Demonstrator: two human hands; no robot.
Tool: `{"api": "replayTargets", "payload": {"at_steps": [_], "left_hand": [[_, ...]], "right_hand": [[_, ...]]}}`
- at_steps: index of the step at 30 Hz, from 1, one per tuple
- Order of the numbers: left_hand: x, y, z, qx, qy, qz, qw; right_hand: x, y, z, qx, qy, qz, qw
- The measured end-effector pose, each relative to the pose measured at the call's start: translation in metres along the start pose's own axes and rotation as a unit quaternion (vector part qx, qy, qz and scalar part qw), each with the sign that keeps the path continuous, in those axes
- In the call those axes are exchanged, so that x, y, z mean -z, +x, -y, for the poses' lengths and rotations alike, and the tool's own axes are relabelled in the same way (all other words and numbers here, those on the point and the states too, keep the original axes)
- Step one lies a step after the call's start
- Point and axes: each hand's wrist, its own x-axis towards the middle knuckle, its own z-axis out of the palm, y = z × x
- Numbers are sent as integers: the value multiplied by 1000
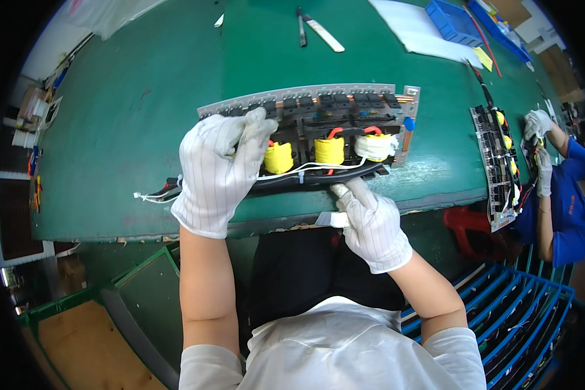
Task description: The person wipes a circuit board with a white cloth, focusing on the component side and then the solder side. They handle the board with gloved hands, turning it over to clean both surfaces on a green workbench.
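A long circuit board point(406, 146) lies on the green bench before me, carrying black components and yellow-wrapped coils point(329, 151). One coil at the right is wrapped in white point(376, 148). A thick black cable point(286, 184) runs along the near edge, with thin white wires beside it. My left hand point(218, 166), in a striped white glove, reaches over the board's left part, its fingertips pinched at the components; what they grip is hidden. My right hand point(374, 224), also gloved, has fingers at the cable and holds a small white piece with a translucent end point(335, 220).
Two slim hand tools point(322, 34) lie at the bench's far side. A blue bin point(452, 23) and white foam sheet point(413, 29) are at far right. Another person's gloved hands point(539, 130) work beside a second board point(497, 169). A blue rack point(520, 318) stands low right.
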Motion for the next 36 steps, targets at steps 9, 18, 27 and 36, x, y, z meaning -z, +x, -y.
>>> {"api": "replayTargets", "payload": {"at_steps": [9,18,27,36], "left_hand": [[-2,0,-6,28,17,-1,999],[-13,10,-2,-64,96,28,993],[-36,23,3,-6,240,104,965],[-47,36,22,34,200,161,966]], "right_hand": [[8,-8,-6,13,18,-37,999],[59,-27,-95,-149,-23,-324,934],[58,-29,-113,-242,-155,-229,930],[59,-30,-114,-221,-146,-213,940]]}}
